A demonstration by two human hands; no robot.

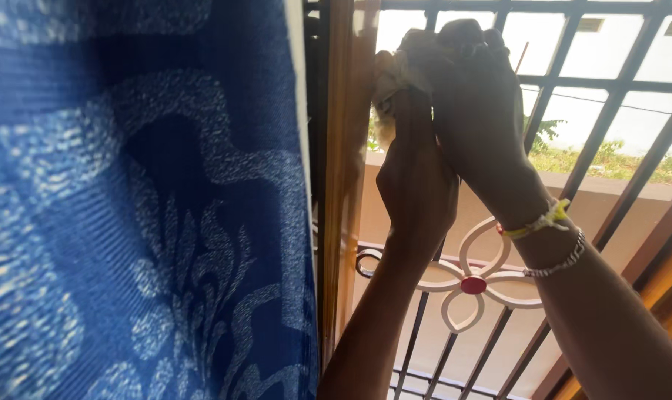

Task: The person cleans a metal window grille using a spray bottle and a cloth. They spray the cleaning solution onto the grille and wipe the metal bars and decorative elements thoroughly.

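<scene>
Both my hands are raised in front of a window with a metal grille (610, 126). My left hand (416, 178) reaches up beside the brown wooden window frame (343, 185) and presses a pale crumpled cloth (386, 81) against it. My right hand (473, 96) is closed over the top of the left hand's fingers, and also seems to grip the cloth. Two bracelets, one yellow-white and one silver, sit on my right wrist (550, 237). Most of the cloth is hidden behind my hands.
A blue curtain (143, 207) with a pale floral pattern fills the left half of the view. The grille carries a white flower ornament with a red centre (473, 284). Outside lie a low wall, greenery and a bright building.
</scene>
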